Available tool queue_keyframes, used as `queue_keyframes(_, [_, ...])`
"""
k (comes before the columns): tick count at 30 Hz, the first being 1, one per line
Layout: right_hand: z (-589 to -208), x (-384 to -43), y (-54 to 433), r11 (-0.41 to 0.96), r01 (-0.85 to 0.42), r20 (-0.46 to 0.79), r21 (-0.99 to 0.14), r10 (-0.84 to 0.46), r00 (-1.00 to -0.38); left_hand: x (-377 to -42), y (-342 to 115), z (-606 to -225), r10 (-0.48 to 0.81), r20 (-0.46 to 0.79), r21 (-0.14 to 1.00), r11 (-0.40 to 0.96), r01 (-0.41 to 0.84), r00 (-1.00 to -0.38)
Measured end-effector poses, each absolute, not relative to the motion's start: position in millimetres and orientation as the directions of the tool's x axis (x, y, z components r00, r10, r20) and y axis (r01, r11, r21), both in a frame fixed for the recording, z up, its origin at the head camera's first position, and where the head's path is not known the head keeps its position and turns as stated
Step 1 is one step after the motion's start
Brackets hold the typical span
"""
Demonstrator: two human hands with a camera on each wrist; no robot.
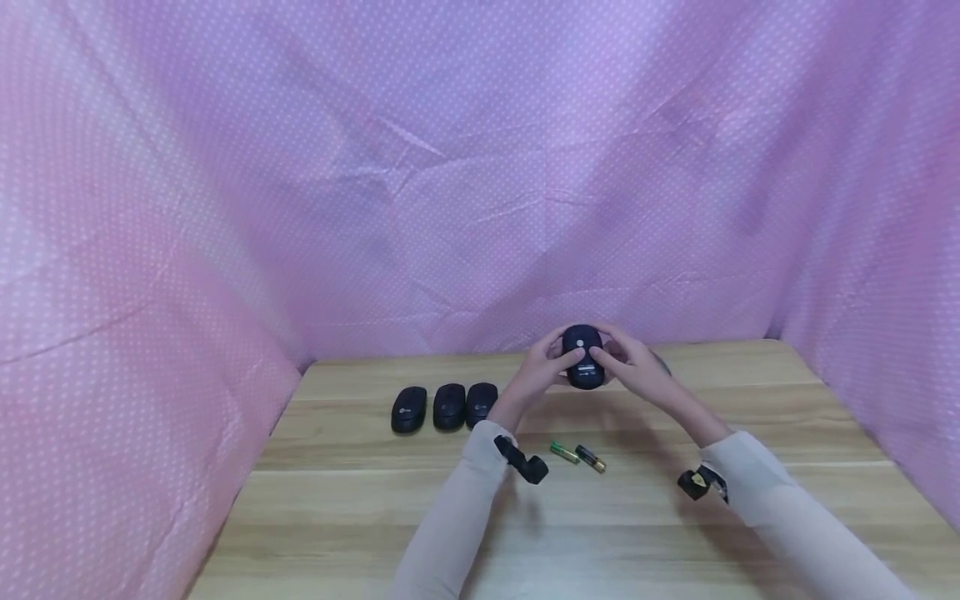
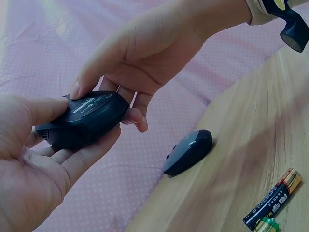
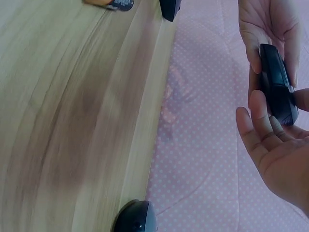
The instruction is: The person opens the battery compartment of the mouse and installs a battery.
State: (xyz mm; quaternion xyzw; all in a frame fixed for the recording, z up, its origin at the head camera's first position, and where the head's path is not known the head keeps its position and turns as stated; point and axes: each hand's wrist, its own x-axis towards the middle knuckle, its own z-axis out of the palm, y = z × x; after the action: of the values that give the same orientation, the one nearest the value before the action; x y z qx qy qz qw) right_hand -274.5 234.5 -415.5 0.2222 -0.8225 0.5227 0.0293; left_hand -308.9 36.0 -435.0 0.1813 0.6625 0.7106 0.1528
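A black computer mouse [image 1: 582,375] is held up over the far edge of the table, its underside with a white label turned toward the head camera. My left hand [image 1: 542,367] grips it from the left side, thumb on the underside and fingers beneath. From the other side my right hand [image 1: 636,367] grips the same mouse, its thumb also pressed on the underside. In the left wrist view the mouse [image 2: 87,123] sits between both hands, and the right wrist view shows the mouse [image 3: 277,82] edge-on. A green battery [image 1: 565,452] and a black-and-gold battery [image 1: 591,459] lie side by side nearer to me.
Three more black mice, a left one [image 1: 408,409], a middle one [image 1: 449,407] and a right one [image 1: 482,402], stand in a row left of my hands. Another mouse [image 2: 188,152] lies near the table's far edge, mostly behind my right hand. Pink dotted cloth [image 1: 480,208] surrounds the wooden table [image 1: 337,500].
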Motion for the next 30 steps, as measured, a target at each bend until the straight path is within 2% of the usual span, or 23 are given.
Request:
queue_keyframes(25, [-415.8,-274.7,222.4,0.379,-0.371,0.264,-0.848,-0.306,-0.915,-305.0,23.4,-432.3,0.455,0.079,0.996,-0.062,0.057,-0.887])
queue_keyframes(30, [-414.6,-274.2,221.7,0.452,-0.409,0.308,-0.793,-0.282,-0.909,-304.3,19.4,-433.9,0.450,0.053,0.998,-0.057,0.031,-0.891])
